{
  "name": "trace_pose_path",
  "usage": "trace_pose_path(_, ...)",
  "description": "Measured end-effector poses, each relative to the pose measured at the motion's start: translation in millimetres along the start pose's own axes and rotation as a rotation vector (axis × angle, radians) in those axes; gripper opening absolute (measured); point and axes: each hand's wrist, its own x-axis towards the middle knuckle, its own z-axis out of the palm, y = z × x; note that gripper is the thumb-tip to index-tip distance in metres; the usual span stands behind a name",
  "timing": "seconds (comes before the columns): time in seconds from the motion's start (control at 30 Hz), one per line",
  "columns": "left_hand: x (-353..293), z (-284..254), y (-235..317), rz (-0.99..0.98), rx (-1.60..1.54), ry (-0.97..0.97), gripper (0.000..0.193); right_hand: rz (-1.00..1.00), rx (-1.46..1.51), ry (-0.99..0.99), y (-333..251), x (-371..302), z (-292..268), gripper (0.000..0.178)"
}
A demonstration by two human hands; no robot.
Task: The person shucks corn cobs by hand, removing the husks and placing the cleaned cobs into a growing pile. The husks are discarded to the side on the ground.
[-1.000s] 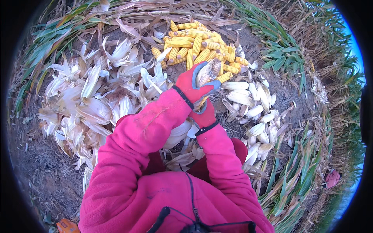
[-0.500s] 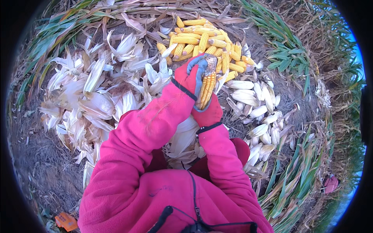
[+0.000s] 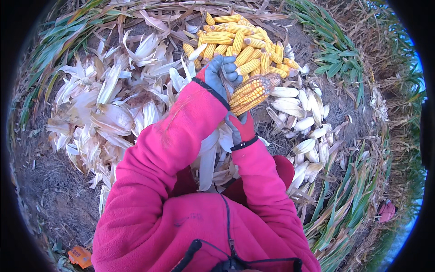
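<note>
Both my hands wear red gloves with grey-coated palms. In front of me, a partly bared ear of corn (image 3: 249, 94) tilts up to the right, yellow with a brownish, discoloured tip. My right hand (image 3: 242, 128) grips it from below at its lower end, where the fingers are partly hidden. Beside the ear on the left, my left hand (image 3: 219, 72) is turned palm up with curled fingers, closed on a thin brownish strip of husk (image 3: 225, 81). Just beyond lies a heap of bare yellow corn ears (image 3: 240, 38).
A wide pile of loose pale husks (image 3: 113, 113) lies at the left. Several ears still in husk (image 3: 308, 122) lie at the right. Green stalks (image 3: 346, 208) and leaves ring the spot. An orange scrap (image 3: 80, 257) lies at the lower left, and a pink item (image 3: 386, 211) at the far right.
The ear has tipped from nearly upright to slanting right, showing more of its kernels. My left hand has let go of the ear's upper part, shifted left and turned palm up.
</note>
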Motion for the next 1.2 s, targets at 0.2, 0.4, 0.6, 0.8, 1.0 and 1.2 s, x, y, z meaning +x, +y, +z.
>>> trace_pose_path(0.2, -9, 32, 11, -0.106, 0.283, 0.350, 0.026, -0.017, 0.107, 0.160, -15, 8, -9, 0.034)
trace_pose_path(0.4, -2, 13, 80, 0.005, 0.251, 0.258, 0.021, -0.324, 0.589, 0.267, -78, 32, -51, 0.052)
trace_pose_path(0.6, 15, 14, 50, 0.238, 0.801, 0.516, 0.022, -0.385, 0.381, 0.388, -84, 28, -76, 0.044)
trace_pose_path(0.8, -12, 54, 7, 0.474, 1.128, 0.178, 0.026, -0.415, -0.005, 0.667, -106, 17, -86, 0.040)
trace_pose_path(1.0, -55, 37, -65, -0.809, 0.808, -0.229, 0.064, -0.545, 0.015, 0.470, -106, 6, -52, 0.068)
trace_pose_path(1.2, -18, 30, -59, -0.577, 0.168, 0.035, 0.061, -0.394, -0.112, -0.105, -93, -1, -42, 0.046)
